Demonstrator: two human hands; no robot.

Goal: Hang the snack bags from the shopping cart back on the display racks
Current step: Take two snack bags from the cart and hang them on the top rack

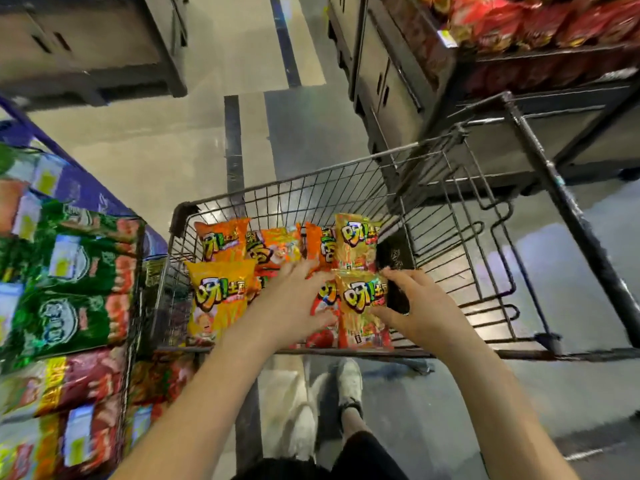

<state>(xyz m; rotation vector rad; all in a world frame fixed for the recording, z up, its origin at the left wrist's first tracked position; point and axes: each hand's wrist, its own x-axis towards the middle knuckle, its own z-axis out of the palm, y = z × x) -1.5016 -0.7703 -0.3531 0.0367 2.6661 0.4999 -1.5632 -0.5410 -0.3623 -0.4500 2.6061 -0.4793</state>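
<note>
A wire shopping cart [311,183] stands in front of me with several orange and yellow snack bags in it. My right hand [414,306] grips the right edge of a yellow snack bag [362,306] near the cart's near side, fingers curled over it. My left hand [299,299] lies with fingers spread on a red snack bag [323,327] right beside it. Another yellow bag [216,299] lies at the cart's left, and more orange bags [270,245] sit toward the far side.
A display rack [69,271] with green and red snack bags stands close on the left. A dark shelf unit [519,36] with red bags rises at the right, just past the cart's folded child seat [485,237]. Open aisle floor lies ahead. My feet are below the cart.
</note>
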